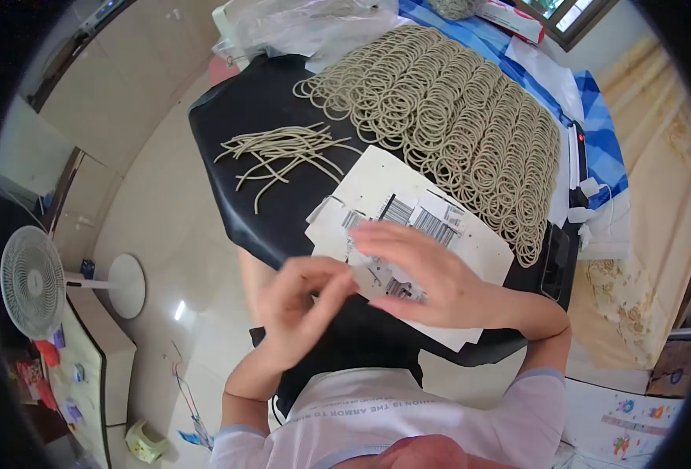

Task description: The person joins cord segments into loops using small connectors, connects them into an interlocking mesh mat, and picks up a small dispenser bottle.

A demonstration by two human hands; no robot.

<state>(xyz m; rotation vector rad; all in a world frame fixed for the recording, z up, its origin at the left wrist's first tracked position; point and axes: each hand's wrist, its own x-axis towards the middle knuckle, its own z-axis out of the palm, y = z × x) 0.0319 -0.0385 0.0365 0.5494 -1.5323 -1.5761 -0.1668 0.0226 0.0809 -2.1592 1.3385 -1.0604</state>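
Note:
My left hand (302,301) is raised over the near edge of the black-covered table, thumb and forefinger pressed together at the tips. What the pinch holds, if anything, is too small to make out. Just right of it, my right hand (431,277) hovers over white sheets (376,176) with printed barcode labels (431,223). Its fingers and thumb are spread apart, with nothing visible in them. Beyond the sheets lies a broad layer of overlapping beige cord rings (455,102). Loose cut beige cords (287,148) lie in a pile at the left.
A dark phone (555,262) lies at the table's right edge. Crumpled clear plastic (306,31) and a blue checked cloth (599,156) are at the back. A white fan (34,270) stands on the left, near a low cabinet (103,359).

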